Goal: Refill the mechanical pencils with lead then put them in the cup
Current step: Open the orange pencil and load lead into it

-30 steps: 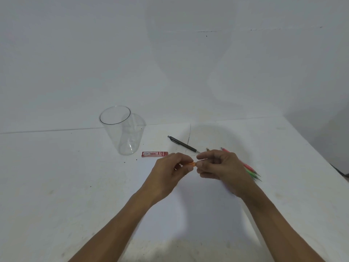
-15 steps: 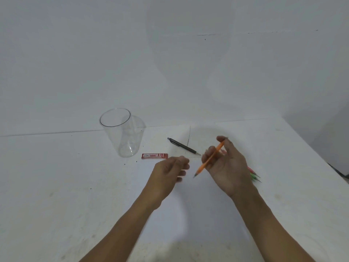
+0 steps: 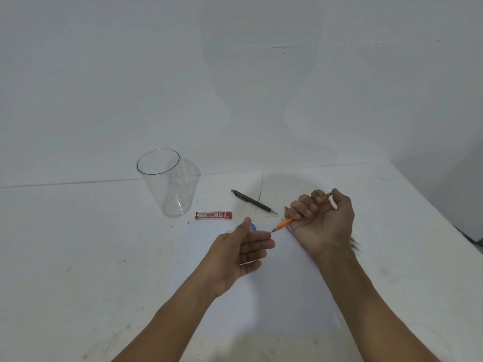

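My right hand grips an orange mechanical pencil in a curled fist, thumb on its top end, tip pointing down-left. My left hand is held palm up with relaxed fingers, and its fingertips meet the pencil's tip. A clear plastic cup stands upright and empty at the back left. A red lead case lies flat just right of the cup. A black mechanical pencil lies on the table beyond my hands. Green pencil tips peek out behind my right wrist.
The white table runs back to a white wall; its right edge slants away on the right. A small blue object shows behind my left thumb, mostly hidden.
My hands came apart and my right hand lifted the orange pencil, then shifted it into a fist grip with the thumb on top. My left hand turned palm up under the tip.
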Demonstrator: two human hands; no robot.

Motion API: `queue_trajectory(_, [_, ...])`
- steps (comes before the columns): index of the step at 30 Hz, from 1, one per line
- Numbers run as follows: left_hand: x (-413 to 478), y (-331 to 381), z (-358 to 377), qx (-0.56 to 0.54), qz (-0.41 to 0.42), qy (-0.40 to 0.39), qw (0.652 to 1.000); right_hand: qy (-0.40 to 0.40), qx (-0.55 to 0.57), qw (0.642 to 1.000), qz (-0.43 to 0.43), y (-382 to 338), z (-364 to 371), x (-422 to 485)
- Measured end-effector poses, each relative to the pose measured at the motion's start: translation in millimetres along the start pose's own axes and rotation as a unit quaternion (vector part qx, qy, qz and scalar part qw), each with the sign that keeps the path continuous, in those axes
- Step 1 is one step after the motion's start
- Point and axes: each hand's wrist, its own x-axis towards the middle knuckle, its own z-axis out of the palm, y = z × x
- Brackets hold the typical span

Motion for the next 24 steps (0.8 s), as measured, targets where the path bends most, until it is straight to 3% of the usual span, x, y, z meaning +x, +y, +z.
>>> queue_trajectory(24, [-0.1, -0.9, -3.0, -0.063, -0.021, -0.022, 0.998, 0.003, 0.051, 0.999, 0.018, 0.7, -4.3, 1.1])
